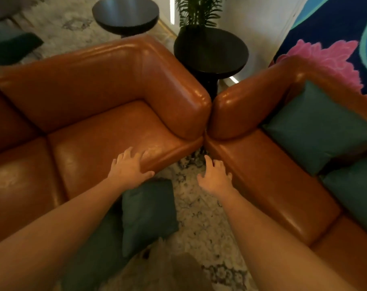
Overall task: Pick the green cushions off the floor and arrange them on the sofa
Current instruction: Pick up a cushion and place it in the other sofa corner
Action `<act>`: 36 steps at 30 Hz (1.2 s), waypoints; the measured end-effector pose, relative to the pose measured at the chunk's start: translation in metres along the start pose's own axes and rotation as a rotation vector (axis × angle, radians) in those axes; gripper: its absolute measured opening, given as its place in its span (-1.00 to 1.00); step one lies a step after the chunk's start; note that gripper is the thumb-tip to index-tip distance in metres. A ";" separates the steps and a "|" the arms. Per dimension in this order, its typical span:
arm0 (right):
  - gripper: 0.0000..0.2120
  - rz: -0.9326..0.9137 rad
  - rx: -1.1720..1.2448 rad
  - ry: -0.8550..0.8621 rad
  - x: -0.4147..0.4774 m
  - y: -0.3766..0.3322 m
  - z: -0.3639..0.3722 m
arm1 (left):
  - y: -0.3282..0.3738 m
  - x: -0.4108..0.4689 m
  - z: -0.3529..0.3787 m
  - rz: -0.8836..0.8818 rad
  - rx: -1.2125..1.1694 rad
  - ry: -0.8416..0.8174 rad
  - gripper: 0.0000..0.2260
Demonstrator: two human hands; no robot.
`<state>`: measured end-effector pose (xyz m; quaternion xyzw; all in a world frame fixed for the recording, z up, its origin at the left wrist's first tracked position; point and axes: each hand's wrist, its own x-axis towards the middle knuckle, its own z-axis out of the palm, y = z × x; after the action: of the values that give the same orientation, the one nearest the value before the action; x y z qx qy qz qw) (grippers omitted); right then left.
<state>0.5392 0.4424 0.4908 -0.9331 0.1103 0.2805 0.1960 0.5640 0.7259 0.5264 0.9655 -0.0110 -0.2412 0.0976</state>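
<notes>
Two tan leather sofas meet at a corner: the left sofa (98,131) and the right sofa (268,185). A green cushion (149,215) lies on the patterned rug below my arms, with a second green cushion (98,255) partly hidden under my left forearm. Two green cushions lean on the right sofa's back: the upper cushion (316,127) and the lower cushion (354,198). My left hand (129,166) hovers over the left sofa's front seat edge, fingers spread, holding nothing. My right hand (215,175) is spread above the rug beside the right sofa's edge, also empty.
A round black side table (212,53) stands behind the sofa corner with a potted plant (199,11) on it. Another round black table (126,13) sits further back. A patterned rug (199,227) covers the floor between the sofas. A dark chair (12,47) is far left.
</notes>
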 end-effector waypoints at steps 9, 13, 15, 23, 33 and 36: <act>-0.26 -0.067 -0.049 -0.071 0.026 -0.017 0.050 | -0.049 -0.009 0.057 -0.206 -0.069 -0.040 -0.12; -0.27 -0.071 -0.046 -0.076 0.048 -0.024 0.086 | -0.071 0.005 0.086 -0.220 -0.057 -0.051 -0.12; -0.26 -0.081 -0.044 -0.075 0.069 -0.023 0.112 | -0.085 0.021 0.105 -0.210 -0.029 -0.050 -0.12; -0.24 -0.071 -0.090 -0.078 0.189 0.003 0.268 | -0.158 0.116 0.238 -0.232 -0.080 0.009 -0.10; -0.24 0.099 0.134 -0.130 0.312 0.045 0.467 | -0.209 0.177 0.433 -0.496 -0.557 0.272 0.25; -0.31 0.203 0.300 -0.091 0.341 0.054 0.500 | -0.217 0.192 0.458 -0.445 -0.701 0.327 0.18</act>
<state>0.5609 0.5751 -0.1023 -0.8639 0.2355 0.3213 0.3083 0.5137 0.8418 -0.0008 0.8784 0.2951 -0.0898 0.3649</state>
